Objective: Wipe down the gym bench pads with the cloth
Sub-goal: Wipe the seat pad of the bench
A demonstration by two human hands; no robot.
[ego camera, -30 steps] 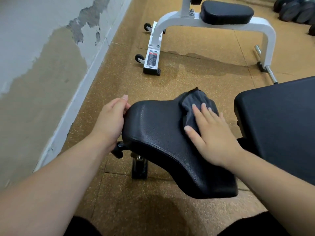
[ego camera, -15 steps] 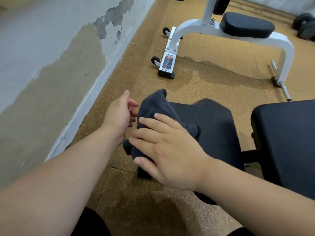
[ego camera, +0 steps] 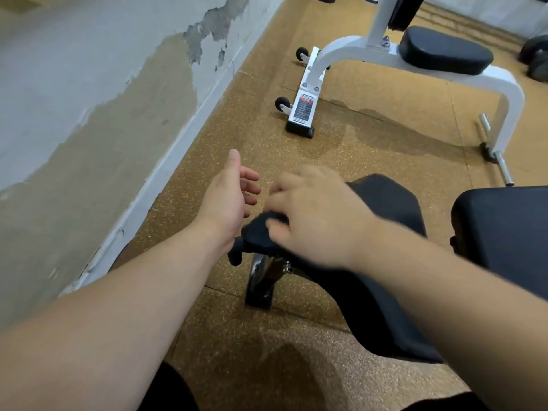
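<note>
Two bare forearms reached in from the bottom of the view, above dark-clad knees and the speckled tan floor (ego camera: 267, 366). Nearest of the bench parts was the black seat pad (ego camera: 370, 307), its far end at about (ego camera: 391, 197), carried on a dark post (ego camera: 261, 287) with a knob sticking out at its left edge. The right hand (ego camera: 317, 218) lay palm down over the left end of that pad, blurred, its fingers (ego camera: 284, 185) spread and bent; under its fingertips a bunched dark cloth (ego camera: 258, 229) rested on the pad's corner, pressed rather than clearly gripped, and whether any finger curled around it could not be told. The left hand (ego camera: 228, 194) was just beside it to the left, off the pad, open with the thumb up and fingers loosely curled, holding nothing. To the right sat a second black pad (ego camera: 510, 232), apart from the seat pad by a narrow gap. Farther off stood a white-framed bench (ego camera: 341, 54) with small wheels and its own dark pad (ego camera: 444, 51). Along the left ran a wall (ego camera: 89, 99) with peeling paint.
</note>
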